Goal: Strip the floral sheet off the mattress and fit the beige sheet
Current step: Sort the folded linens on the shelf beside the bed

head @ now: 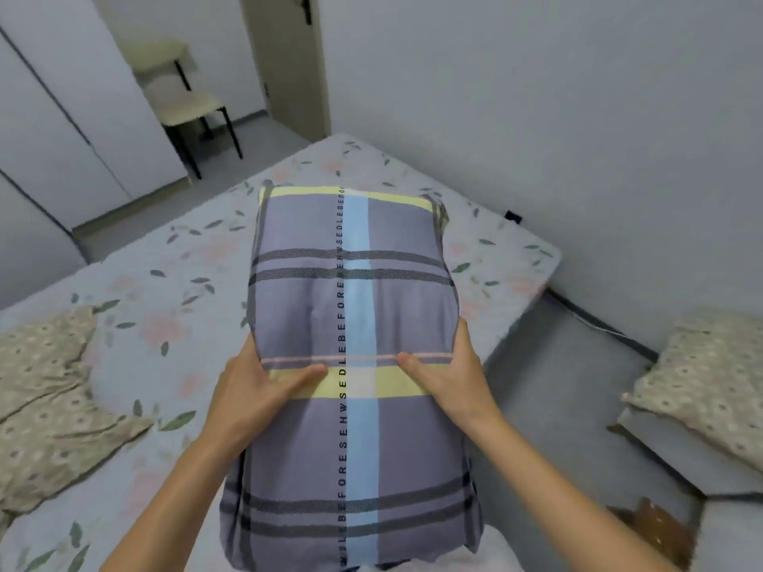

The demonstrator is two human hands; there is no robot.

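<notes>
The floral sheet (173,282) covers the mattress, pale with pink flowers and green leaves. I hold a plaid purple, blue and yellow pillow (351,324) lifted over the bed. My left hand (264,390) grips its left side with the thumb on top. My right hand (446,377) grips its right side the same way. A beige patterned cloth (45,406) lies crumpled on the bed at the left. A similar beige patterned piece (710,365) rests on a surface at the right.
A chair with a cream seat (186,105) stands by the far wall, next to white wardrobe doors (62,117). A wall runs along the bed's far right side. Grey floor (557,386) lies between the bed and the grey furniture at the right.
</notes>
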